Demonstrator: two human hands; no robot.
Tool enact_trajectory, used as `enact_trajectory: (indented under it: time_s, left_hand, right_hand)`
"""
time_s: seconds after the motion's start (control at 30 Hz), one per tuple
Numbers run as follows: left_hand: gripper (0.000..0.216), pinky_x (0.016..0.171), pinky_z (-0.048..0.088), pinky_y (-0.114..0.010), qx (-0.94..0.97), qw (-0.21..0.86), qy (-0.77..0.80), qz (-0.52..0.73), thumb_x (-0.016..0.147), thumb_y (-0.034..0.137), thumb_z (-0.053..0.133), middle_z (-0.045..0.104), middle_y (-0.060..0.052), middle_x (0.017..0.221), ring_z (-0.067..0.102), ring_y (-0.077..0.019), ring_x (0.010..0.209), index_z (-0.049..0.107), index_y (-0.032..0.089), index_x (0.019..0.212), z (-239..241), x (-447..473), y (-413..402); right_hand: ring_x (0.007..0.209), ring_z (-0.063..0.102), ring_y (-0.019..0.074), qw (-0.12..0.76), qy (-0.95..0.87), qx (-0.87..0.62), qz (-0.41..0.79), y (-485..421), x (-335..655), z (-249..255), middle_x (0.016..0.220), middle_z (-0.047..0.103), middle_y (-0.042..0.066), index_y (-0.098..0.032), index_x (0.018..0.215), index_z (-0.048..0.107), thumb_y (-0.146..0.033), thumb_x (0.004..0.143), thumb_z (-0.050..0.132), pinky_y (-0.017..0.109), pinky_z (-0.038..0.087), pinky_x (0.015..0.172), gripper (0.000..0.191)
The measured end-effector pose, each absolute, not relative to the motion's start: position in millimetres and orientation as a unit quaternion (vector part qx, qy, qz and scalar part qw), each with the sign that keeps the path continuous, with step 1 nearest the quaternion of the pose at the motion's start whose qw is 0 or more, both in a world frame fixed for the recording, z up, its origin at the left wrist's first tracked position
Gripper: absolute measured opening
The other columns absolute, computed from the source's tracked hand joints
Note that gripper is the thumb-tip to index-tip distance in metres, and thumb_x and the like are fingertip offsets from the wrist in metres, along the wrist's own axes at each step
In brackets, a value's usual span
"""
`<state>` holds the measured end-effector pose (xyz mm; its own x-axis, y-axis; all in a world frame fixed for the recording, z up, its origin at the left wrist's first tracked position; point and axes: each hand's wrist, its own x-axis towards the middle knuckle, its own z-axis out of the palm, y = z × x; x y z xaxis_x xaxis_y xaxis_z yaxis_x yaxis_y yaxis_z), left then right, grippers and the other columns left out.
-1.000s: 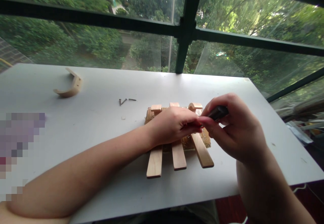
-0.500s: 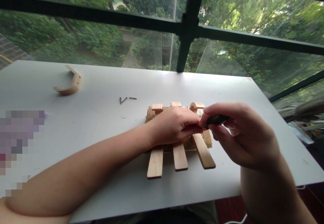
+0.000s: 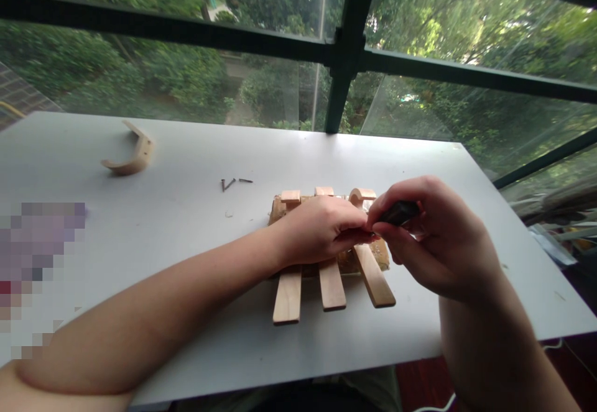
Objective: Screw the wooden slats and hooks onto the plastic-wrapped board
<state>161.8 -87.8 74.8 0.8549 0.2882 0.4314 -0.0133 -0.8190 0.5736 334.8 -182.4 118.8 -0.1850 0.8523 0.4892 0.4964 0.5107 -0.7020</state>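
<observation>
My right hand point(image 3: 433, 238) is closed around the black handle of a screwdriver point(image 3: 400, 213); its tip is hidden by my fingers. My left hand point(image 3: 326, 228) lies across a brown, rough-surfaced wood block point(image 3: 381, 253), its fingers pinched together at the screwdriver's tip. What they pinch is hidden. Beneath my hands, three pale wooden strips with curled far ends sit across the block: a left hook point(image 3: 288, 300), a middle hook point(image 3: 333, 291) and a slanted right hook point(image 3: 375, 278). Both hands meet over the right hook.
Three screws point(image 3: 228, 184) lie on the white table point(image 3: 196, 213) beyond my left forearm. A loose curved wooden hook point(image 3: 135, 157) rests farther left. A blurred-out purple patch point(image 3: 46, 232) is at the left edge. Windows with a dark frame point(image 3: 342, 58) border the far side.
My right hand has shifted slightly left and up and turned, tilting the screwdriver handle more steeply. My left hand and the wooden hooks stay nearly in place.
</observation>
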Motion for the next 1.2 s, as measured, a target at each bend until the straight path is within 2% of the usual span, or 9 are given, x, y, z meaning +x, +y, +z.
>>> enact_trajectory:
  time_s: [0.17, 0.37, 0.53, 0.7, 0.93, 1.0, 1.07, 1.13, 1.2]
  left_hand:
    - [0.022, 0.070, 0.046, -0.024, 0.920, 0.277, 0.085, 0.263, 0.095, 0.030, 0.053, 0.068, -0.004, 0.079, 0.063, -0.0148, 0.076, 0.068, 0.016, 0.086, 73, 162, -88]
    - [0.021, 0.080, 0.049, -0.027, 0.920, 0.292, 0.085, 0.246, 0.096, 0.027, 0.051, 0.071, -0.007, 0.095, 0.065, -0.0176, 0.089, 0.068, 0.015, 0.098, 72, 163, -89]
    - [0.022, 0.076, 0.048, -0.026, 0.924, 0.279, 0.068, 0.253, 0.097, 0.026, 0.049, 0.070, -0.006, 0.089, 0.064, -0.0164, 0.084, 0.068, 0.015, 0.094, 73, 163, -88]
    - [0.022, 0.076, 0.048, -0.025, 0.915, 0.297, 0.043, 0.268, 0.096, 0.030, 0.052, 0.069, -0.008, 0.090, 0.063, -0.0148, 0.084, 0.066, 0.013, 0.091, 74, 163, -85]
    - [0.022, 0.071, 0.048, -0.023, 0.912, 0.302, 0.052, 0.273, 0.095, 0.030, 0.054, 0.070, -0.003, 0.081, 0.064, -0.0130, 0.077, 0.067, 0.016, 0.084, 72, 162, -85]
    - [0.021, 0.072, 0.048, -0.023, 0.911, 0.300, 0.052, 0.279, 0.095, 0.030, 0.054, 0.070, -0.004, 0.083, 0.064, -0.0133, 0.078, 0.068, 0.016, 0.087, 72, 162, -86]
    - [0.021, 0.074, 0.049, -0.024, 0.913, 0.287, 0.062, 0.284, 0.095, 0.029, 0.054, 0.070, -0.004, 0.085, 0.065, -0.0142, 0.080, 0.070, 0.017, 0.090, 71, 162, -87]
    - [0.021, 0.078, 0.049, -0.027, 0.919, 0.270, 0.072, 0.278, 0.095, 0.029, 0.054, 0.070, -0.005, 0.089, 0.065, -0.0158, 0.084, 0.070, 0.017, 0.093, 72, 162, -87]
    - [0.019, 0.080, 0.049, -0.027, 0.921, 0.271, 0.068, 0.272, 0.095, 0.029, 0.053, 0.071, -0.005, 0.092, 0.066, -0.0159, 0.087, 0.069, 0.018, 0.094, 72, 162, -87]
  right_hand:
    - [0.056, 0.053, 0.0081, 0.462, -0.733, -0.458, 0.197, -181, 334, 118, 0.086, 0.064, 0.001, -0.021, 0.098, 0.058, -0.013, 0.081, 0.066, 0.020, 0.044, 0.044, 0.020]
    - [0.054, 0.051, 0.0072, 0.476, -0.722, -0.460, 0.201, -179, 332, 116, 0.086, 0.063, 0.000, -0.022, 0.097, 0.056, -0.013, 0.080, 0.068, 0.020, 0.044, 0.043, 0.022]
    - [0.052, 0.051, 0.0075, 0.477, -0.714, -0.468, 0.209, -179, 333, 114, 0.087, 0.063, 0.000, -0.023, 0.097, 0.054, -0.014, 0.080, 0.069, 0.022, 0.042, 0.041, 0.025]
    - [0.045, 0.044, 0.0065, 0.487, -0.695, -0.490, 0.199, -181, 333, 112, 0.079, 0.060, -0.002, -0.024, 0.097, 0.050, -0.018, 0.081, 0.068, 0.025, 0.034, 0.037, 0.024]
    - [0.056, 0.054, 0.0112, 0.472, -0.721, -0.481, 0.160, -182, 329, 109, 0.077, 0.059, -0.002, -0.023, 0.096, 0.054, -0.019, 0.075, 0.076, 0.027, 0.041, 0.047, 0.031]
    - [0.057, 0.055, 0.0112, 0.479, -0.721, -0.471, 0.171, -184, 330, 109, 0.083, 0.061, 0.000, -0.023, 0.101, 0.056, -0.016, 0.076, 0.075, 0.027, 0.041, 0.046, 0.033]
    - [0.061, 0.058, 0.0114, 0.481, -0.728, -0.446, 0.199, -187, 331, 110, 0.098, 0.065, 0.003, -0.024, 0.114, 0.055, -0.012, 0.077, 0.071, 0.027, 0.044, 0.046, 0.042]
    - [0.067, 0.061, 0.0125, 0.469, -0.743, -0.417, 0.233, -190, 335, 112, 0.113, 0.064, 0.007, -0.024, 0.131, 0.049, -0.009, 0.080, 0.065, 0.027, 0.047, 0.049, 0.056]
    - [0.077, 0.063, 0.0152, 0.452, -0.759, -0.394, 0.254, -192, 338, 113, 0.116, 0.064, 0.010, -0.022, 0.140, 0.043, -0.005, 0.083, 0.057, 0.028, 0.052, 0.056, 0.061]
